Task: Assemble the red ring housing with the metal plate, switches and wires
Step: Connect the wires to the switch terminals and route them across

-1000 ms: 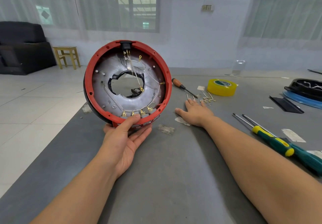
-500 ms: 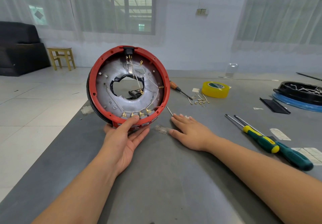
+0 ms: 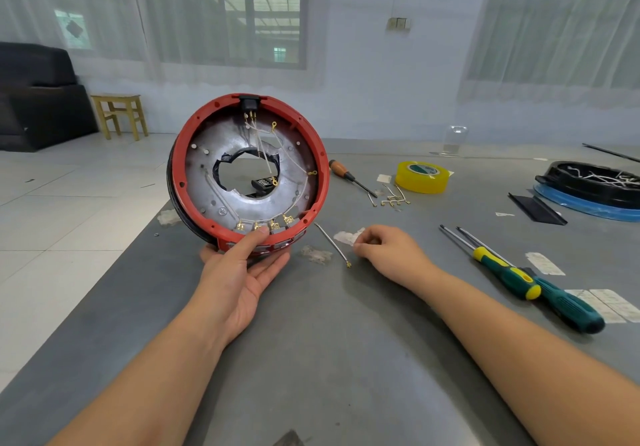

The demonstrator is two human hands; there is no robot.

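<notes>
Head view: the red ring housing (image 3: 250,171) is held upright on its edge at the left side of the grey tabletop (image 3: 346,359), its open face turned toward the camera. It is supported from below by the left hand (image 3: 239,272), whose fingers lie under the rim while the thumb is pressed against the lower front edge, so the grip is closed on the housing. Inside the ring the metal plate (image 3: 239,168) is already seated, and a row of brass-coloured terminals (image 3: 263,225) is seen along its lower edge, with thin pale wires (image 3: 263,144) routed across the plate up to a black connector (image 3: 250,103) at the top.

The right hand (image 3: 388,255) rests on the tabletop just right of the housing, fingers curled; whether anything is pinched cannot be told. A loose wire (image 3: 332,244) with a terminal end lies between the two hands, and a small cluster of further loose wires (image 3: 393,196) lies near the yellow tape roll (image 3: 422,177).

The assembly is judged to be well advanced: plate, switches and several wires appear fitted. The loose wires suggest that some connections are left to be made.
</notes>
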